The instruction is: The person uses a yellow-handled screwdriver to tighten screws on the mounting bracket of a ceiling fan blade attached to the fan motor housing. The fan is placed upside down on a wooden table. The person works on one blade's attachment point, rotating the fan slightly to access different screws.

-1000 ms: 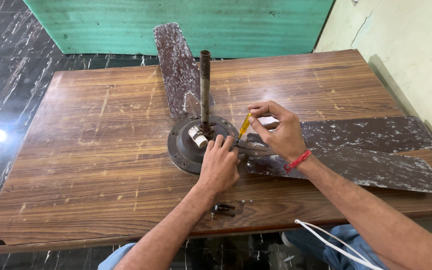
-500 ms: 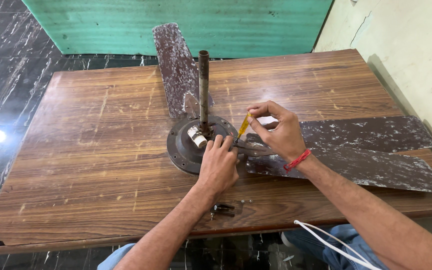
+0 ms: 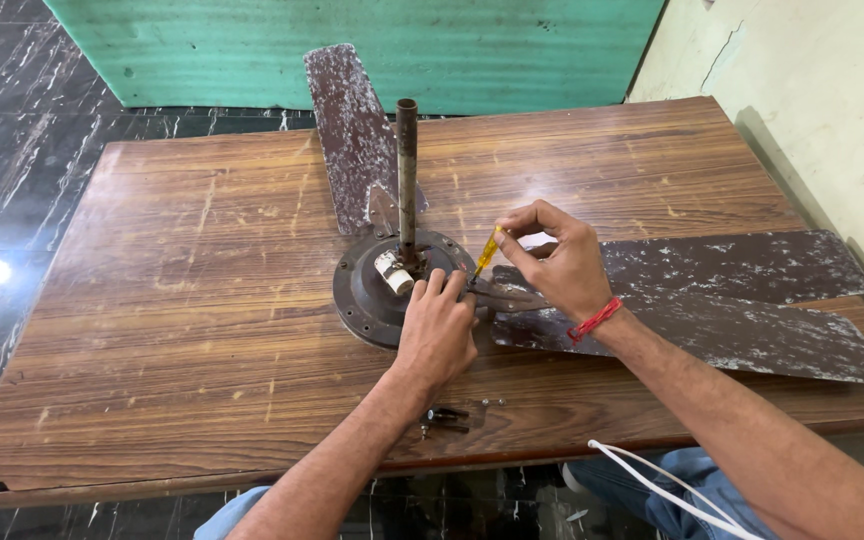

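The left hand [image 3: 437,335] rests palm down on the near edge of the round, dark rusty metal fan motor housing [image 3: 372,295], its fingers [image 3: 444,288] pressed against the housing's rim. Just beside those fingers, the right hand [image 3: 557,265] pinches a small screwdriver with a yellow handle [image 3: 485,255], tip down where a blade joins the housing. A red thread band [image 3: 594,318] circles the right wrist. Beyond the fingers stands an upright rusty metal rod [image 3: 407,170]. Worn brown fan blades [image 3: 732,300] spread over the scratched wooden bench [image 3: 172,310]. Near the left forearm lie small dark screws [image 3: 444,418].
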